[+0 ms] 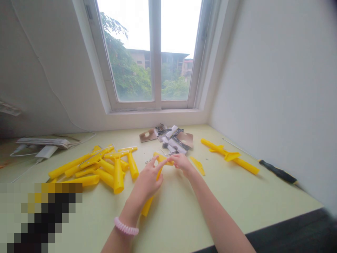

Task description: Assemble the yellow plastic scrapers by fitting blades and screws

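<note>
In the middle of the table, both hands are on a yellow T-shaped scraper handle (147, 206), its grip pointing down towards me. My left hand (151, 178) is closed round the upper grip, with its index finger reaching to the head. My right hand (181, 163) pinches the right end of the head; its fingertips are partly hidden. A loose yellow plate (197, 165) lies just right of my right hand. Several small metal screws (147, 161) are scattered left of the head.
Yellow scrapers (118, 175) lie piled at left. Cardboard packaging pieces (181, 140) sit below the window. At right are more yellow scraper parts (246, 165) and a long screwdriver (277, 171) along the wall. A power strip (47, 151) with cables is at far left.
</note>
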Demonstrator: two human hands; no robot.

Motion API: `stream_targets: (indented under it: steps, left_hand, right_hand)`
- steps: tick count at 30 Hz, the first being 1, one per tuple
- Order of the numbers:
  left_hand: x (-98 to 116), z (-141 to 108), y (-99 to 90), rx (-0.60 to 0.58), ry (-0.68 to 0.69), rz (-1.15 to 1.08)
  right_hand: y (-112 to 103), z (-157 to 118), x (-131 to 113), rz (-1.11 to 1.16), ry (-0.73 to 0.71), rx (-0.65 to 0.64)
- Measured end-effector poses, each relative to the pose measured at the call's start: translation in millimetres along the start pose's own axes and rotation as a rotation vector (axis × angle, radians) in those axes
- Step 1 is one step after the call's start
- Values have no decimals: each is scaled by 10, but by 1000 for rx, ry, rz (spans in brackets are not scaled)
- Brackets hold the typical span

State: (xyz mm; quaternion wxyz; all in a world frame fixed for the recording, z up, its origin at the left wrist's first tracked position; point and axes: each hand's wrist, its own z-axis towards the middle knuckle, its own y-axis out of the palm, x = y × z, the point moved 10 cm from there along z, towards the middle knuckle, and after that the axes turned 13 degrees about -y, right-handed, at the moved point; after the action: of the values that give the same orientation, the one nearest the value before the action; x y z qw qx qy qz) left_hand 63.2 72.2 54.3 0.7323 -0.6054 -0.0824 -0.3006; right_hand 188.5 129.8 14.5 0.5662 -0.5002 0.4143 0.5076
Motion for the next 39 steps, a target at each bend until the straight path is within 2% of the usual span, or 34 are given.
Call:
stream_targets:
  steps: [6,14,16,19,21,23,26,29,31,34,37,39]
  left_hand:
    - [-54,11,22,-30,-113,-23]
    - [-135,68,-55,59,-182,-272]
    - [-147,70,-138,113,-190,-291]
    - [-167,31,-403,302,-176,-372]
    - [-248,-14,-564,421,-208,-499]
    - [-372,-37,-619,462,-269,-715]
    - [-464,-1,-522,367,-302,-1135]
    - [-480,51,-373,238,-336,-1459]
    - [-509,75,-280,176,-390,-1601]
    - [-543,111,-168,90,-448,-1765]
    - [-557,134,-94,32,-477,-1847]
    - [-561,139,-70,21,-481,-1849]
  right_hand:
    - [28,-2,-17,43,11,21]
    - [87,-20,-93,216,-21,120]
    - [157,-15,-190,295,-57,105]
    - [269,20,-366,359,-157,54]
    - [305,54,-409,190,-214,26]
    - [296,90,-432,-186,-297,31]
    - [381,116,-465,-790,-439,14]
    - [587,145,-383,-1130,-478,-122]
    - [679,157,-348,-1215,-478,-188]
    - [727,154,-351,-1215,-485,-217]
    - [681,136,-340,-1204,-487,-206]
    - [575,138,-317,-1091,-457,-168]
